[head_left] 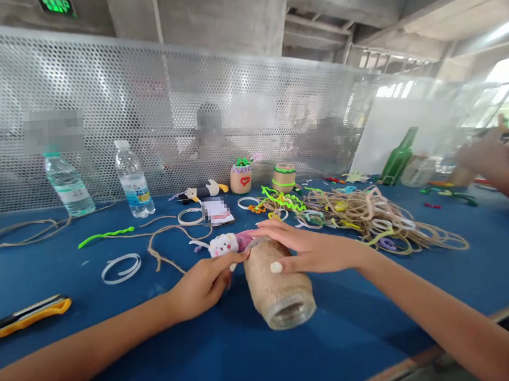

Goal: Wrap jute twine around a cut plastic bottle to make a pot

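A glass jar [269, 281] wrapped in twine lies tilted on its side, its bare glass mouth facing me. My right hand [305, 250] rests over the jar, thumb along its near side and fingers across the far end. My left hand [206, 282] has its fingers curled, and the index fingertip presses the jar's left side near the base. Whatever may be between those left fingers is hidden. Just behind the left hand lies a white plush bear face [223, 245] with a pink part [244, 239] beside it.
Loose twine and pipe cleaners [346, 208] pile up right of centre. At left lies a yellow utility knife [38, 314], near a white tape roll [121, 269]. Two water bottles [70, 187] [134, 183], decorated jars [241, 182] and a green bottle [399, 158] stand behind. Another person's hand [487, 156] is at right.
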A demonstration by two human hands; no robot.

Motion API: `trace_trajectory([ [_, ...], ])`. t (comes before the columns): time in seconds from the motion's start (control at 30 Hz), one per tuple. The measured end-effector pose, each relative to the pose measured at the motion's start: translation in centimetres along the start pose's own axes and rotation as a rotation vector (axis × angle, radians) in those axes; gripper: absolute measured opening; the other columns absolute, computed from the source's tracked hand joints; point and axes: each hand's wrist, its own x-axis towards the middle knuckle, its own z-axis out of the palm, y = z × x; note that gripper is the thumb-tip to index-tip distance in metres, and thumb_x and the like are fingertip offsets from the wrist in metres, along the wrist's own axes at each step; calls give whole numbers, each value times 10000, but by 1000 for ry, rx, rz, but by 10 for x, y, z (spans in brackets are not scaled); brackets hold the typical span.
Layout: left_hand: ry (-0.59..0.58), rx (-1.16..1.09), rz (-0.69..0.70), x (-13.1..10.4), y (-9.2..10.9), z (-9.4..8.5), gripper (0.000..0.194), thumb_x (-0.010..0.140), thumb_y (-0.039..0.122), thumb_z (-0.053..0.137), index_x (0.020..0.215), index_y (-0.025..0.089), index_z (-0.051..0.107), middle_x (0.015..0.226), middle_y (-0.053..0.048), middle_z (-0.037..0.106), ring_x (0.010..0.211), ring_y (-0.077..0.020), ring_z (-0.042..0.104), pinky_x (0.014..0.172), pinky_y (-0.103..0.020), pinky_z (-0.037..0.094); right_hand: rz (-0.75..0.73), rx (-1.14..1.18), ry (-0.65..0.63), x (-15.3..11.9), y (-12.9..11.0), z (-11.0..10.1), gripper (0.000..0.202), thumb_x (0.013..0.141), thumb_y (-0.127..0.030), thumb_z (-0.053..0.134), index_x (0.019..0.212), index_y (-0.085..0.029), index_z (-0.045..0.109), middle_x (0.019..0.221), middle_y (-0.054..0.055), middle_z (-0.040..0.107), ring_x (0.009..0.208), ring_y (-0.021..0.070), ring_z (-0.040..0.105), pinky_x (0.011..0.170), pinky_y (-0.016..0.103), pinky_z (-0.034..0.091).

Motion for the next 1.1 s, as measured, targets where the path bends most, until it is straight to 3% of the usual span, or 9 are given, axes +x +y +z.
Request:
trace_trajectory([
  [0.13,-3,197,-56,-2,7,-1,349,922,88,319,1213,105,509,704,-15,648,576,-104,608,597,-192,497,-59,-73,-199,-3,-8,-1,1068,699,-619,694,1512,-213,134,1570,134,55,1443,340,128,1156,482,190],
  [0.2,0,259,-92,-4,8,0,345,904,87,341,1188,115,536,783,-52,683,640,-138,647,631,-231,519,-71,-104,-225,0,-12,-1,1053,681,-569,733,1505,-236,170,1557,123,105,1434,337,161,1157,474,189],
  [0.3,-2,362,-152,-4,11,3,373,888,94,370,1215,153,539,1019,-115,696,813,-204,692,720,-312,551,-79,-100,-189,6,-13,0,939,715,-521,716,1482,-244,251,1457,120,293,1377,315,290,1144,451,236],
  [0.4,-24,446,-202,-4,14,4,400,899,112,382,1267,187,518,1154,-127,664,927,-240,690,791,-366,553,-83,-89,-143,8,-9,3,901,714,-526,709,1465,-267,284,1389,110,352,1328,323,350,1116,473,278],
  [0.53,-60,520,-231,-4,17,3,424,903,119,393,1306,190,505,1154,-128,669,929,-258,695,792,-387,559,-179,-19,-108,6,2,5,851,738,-549,672,1452,-266,306,1404,108,342,1338,315,333,1123,475,254],
  [0.77,-87,562,-206,-5,15,3,498,874,70,401,1348,205,478,1178,-100,661,944,-208,687,809,-318,556,-304,106,-123,3,23,2,847,745,-538,686,1456,-264,315,1483,85,310,1386,300,290,1146,449,212],
  [1.1,-103,523,-211,-3,15,3,513,876,87,386,1371,198,464,1090,-90,678,878,-199,677,778,-305,535,-321,166,-78,-3,23,1,787,718,-453,740,1408,-266,411,1470,60,381,1375,294,339,1128,428,271],
])
